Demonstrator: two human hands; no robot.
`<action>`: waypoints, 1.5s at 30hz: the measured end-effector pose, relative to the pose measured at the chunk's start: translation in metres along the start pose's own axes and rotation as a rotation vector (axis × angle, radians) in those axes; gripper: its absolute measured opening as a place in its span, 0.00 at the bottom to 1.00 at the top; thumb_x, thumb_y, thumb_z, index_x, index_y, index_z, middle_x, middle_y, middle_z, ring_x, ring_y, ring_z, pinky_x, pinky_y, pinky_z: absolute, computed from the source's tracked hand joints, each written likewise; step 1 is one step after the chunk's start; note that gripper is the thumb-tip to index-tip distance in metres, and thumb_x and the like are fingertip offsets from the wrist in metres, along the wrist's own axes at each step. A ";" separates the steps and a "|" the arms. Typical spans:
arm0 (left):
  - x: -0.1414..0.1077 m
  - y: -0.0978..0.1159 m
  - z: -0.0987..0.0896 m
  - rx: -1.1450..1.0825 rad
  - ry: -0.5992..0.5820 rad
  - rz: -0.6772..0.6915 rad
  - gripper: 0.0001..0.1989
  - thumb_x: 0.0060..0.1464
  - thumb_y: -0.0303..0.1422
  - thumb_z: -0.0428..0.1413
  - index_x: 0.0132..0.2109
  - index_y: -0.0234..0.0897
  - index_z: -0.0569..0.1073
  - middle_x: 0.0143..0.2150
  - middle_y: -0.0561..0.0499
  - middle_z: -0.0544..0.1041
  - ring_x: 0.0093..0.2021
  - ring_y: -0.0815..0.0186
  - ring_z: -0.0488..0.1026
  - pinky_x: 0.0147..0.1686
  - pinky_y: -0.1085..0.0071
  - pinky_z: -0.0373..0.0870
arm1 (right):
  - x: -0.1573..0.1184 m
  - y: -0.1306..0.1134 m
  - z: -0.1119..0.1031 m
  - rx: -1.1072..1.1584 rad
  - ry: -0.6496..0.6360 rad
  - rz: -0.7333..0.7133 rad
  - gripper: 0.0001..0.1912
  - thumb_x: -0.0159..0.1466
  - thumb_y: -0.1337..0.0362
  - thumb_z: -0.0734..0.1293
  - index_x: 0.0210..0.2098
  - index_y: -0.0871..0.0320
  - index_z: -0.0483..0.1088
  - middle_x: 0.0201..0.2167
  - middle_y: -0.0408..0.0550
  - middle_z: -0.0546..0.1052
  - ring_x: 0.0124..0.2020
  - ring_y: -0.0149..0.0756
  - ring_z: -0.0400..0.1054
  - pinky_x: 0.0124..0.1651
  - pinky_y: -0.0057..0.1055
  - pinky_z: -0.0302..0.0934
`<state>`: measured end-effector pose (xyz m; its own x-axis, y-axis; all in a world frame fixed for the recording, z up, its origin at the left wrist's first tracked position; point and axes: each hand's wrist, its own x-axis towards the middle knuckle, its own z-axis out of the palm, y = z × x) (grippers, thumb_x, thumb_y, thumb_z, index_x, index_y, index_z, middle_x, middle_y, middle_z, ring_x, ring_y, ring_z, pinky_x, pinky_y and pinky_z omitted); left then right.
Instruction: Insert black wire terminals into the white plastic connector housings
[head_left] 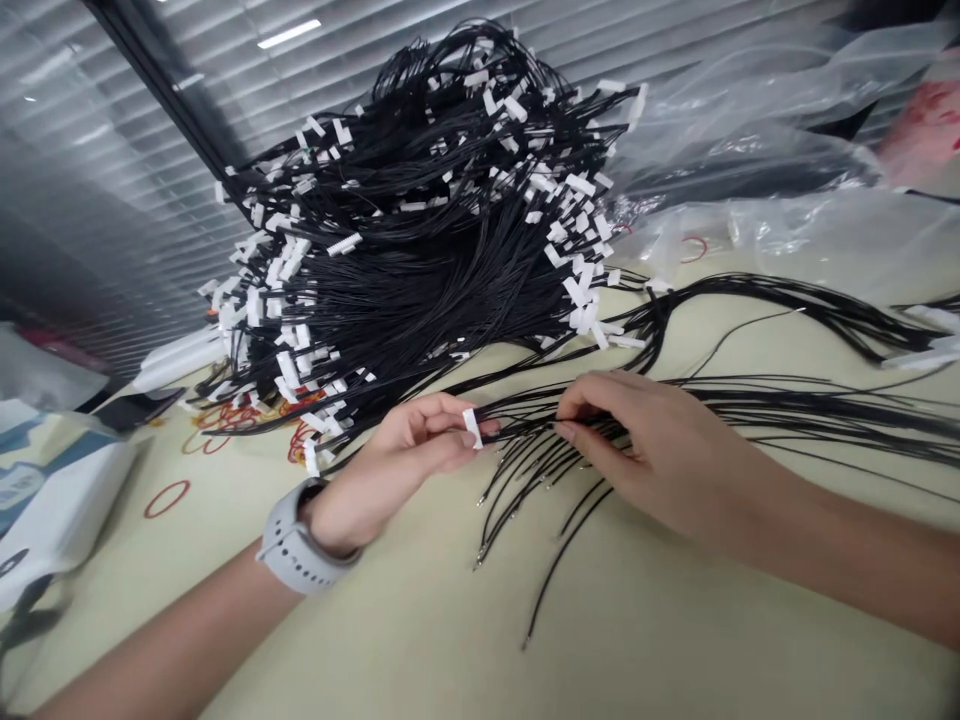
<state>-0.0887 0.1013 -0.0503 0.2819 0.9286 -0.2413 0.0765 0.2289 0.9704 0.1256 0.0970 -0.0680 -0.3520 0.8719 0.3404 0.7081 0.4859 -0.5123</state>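
The left hand (397,450) pinches a white plastic connector (471,428) at centre, the right hand (637,450) pinches thin black wires (592,425), and a hard pull could snag the tangled black-wire heap (420,230) at upper centre.

Hidden, cut off, blurred

The right hand (660,450) covers part of the black wires (787,410); the plastic bag (765,130) runs off the right edge; a dark object (26,610) at lower left is blurred.

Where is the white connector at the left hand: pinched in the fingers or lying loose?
Pinched: the white connector sits between the left hand's thumb and fingers, black wires running from it.
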 end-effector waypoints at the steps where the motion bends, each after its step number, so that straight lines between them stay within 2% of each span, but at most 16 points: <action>1: 0.000 0.000 0.000 -0.007 -0.010 -0.002 0.07 0.51 0.27 0.58 0.39 0.36 0.71 0.40 0.52 0.78 0.47 0.68 0.73 0.43 0.77 0.67 | -0.001 -0.001 0.001 0.025 0.016 0.029 0.04 0.61 0.68 0.61 0.29 0.57 0.64 0.28 0.41 0.70 0.31 0.30 0.63 0.30 0.27 0.54; 5: 0.000 -0.001 0.001 -0.025 -0.033 -0.003 0.06 0.51 0.26 0.59 0.38 0.35 0.71 0.38 0.53 0.79 0.48 0.69 0.72 0.44 0.79 0.67 | -0.001 -0.003 0.005 0.166 0.036 0.018 0.05 0.61 0.69 0.61 0.28 0.55 0.66 0.28 0.38 0.71 0.28 0.25 0.63 0.27 0.23 0.54; 8: 0.002 -0.001 0.000 -0.025 -0.018 -0.009 0.06 0.51 0.26 0.58 0.39 0.35 0.72 0.39 0.53 0.79 0.44 0.71 0.74 0.40 0.81 0.67 | -0.001 -0.002 0.006 0.225 0.020 0.014 0.06 0.60 0.69 0.62 0.28 0.54 0.69 0.26 0.36 0.72 0.25 0.24 0.63 0.25 0.22 0.54; 12: 0.005 -0.001 -0.001 -0.055 -0.007 -0.020 0.06 0.51 0.26 0.58 0.39 0.35 0.72 0.41 0.51 0.78 0.38 0.73 0.74 0.40 0.78 0.69 | -0.001 -0.002 0.005 0.223 0.016 0.056 0.06 0.58 0.67 0.63 0.26 0.54 0.71 0.25 0.37 0.72 0.24 0.24 0.64 0.25 0.23 0.55; 21: 0.004 0.000 -0.002 -0.076 0.036 -0.049 0.08 0.49 0.26 0.59 0.39 0.34 0.72 0.39 0.51 0.79 0.38 0.72 0.75 0.40 0.78 0.71 | 0.001 -0.002 0.003 0.188 0.016 0.053 0.07 0.57 0.67 0.63 0.25 0.56 0.71 0.25 0.38 0.71 0.25 0.24 0.64 0.26 0.23 0.55; 27: 0.006 -0.001 -0.004 -0.114 0.025 -0.060 0.08 0.49 0.25 0.59 0.39 0.35 0.73 0.40 0.51 0.79 0.40 0.71 0.76 0.42 0.78 0.72 | 0.000 -0.001 0.004 0.167 0.027 -0.033 0.06 0.56 0.71 0.64 0.26 0.57 0.71 0.24 0.38 0.70 0.24 0.23 0.62 0.26 0.21 0.55; 34: 0.005 0.001 -0.003 -0.172 0.012 -0.090 0.08 0.50 0.23 0.58 0.40 0.34 0.73 0.37 0.53 0.79 0.36 0.74 0.77 0.38 0.81 0.73 | -0.002 0.001 0.002 0.063 0.175 -0.238 0.06 0.59 0.73 0.62 0.28 0.59 0.69 0.25 0.42 0.69 0.27 0.25 0.63 0.29 0.23 0.57; 40: 0.003 0.004 -0.002 -0.179 0.029 -0.112 0.10 0.50 0.23 0.59 0.41 0.32 0.71 0.38 0.50 0.79 0.37 0.72 0.77 0.40 0.80 0.73 | -0.003 0.002 0.002 0.000 0.208 -0.278 0.07 0.60 0.73 0.61 0.30 0.57 0.68 0.27 0.43 0.69 0.27 0.28 0.63 0.28 0.25 0.57; 45: 0.002 0.005 -0.003 -0.175 -0.006 -0.101 0.10 0.50 0.23 0.58 0.42 0.32 0.72 0.39 0.50 0.79 0.38 0.72 0.76 0.41 0.80 0.72 | -0.001 0.003 0.003 -0.018 0.215 -0.305 0.06 0.60 0.73 0.61 0.30 0.58 0.68 0.27 0.44 0.70 0.29 0.28 0.64 0.29 0.26 0.58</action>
<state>-0.0911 0.1050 -0.0459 0.2869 0.8968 -0.3367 -0.0626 0.3683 0.9276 0.1257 0.0978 -0.0722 -0.4133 0.6541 0.6336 0.6019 0.7183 -0.3489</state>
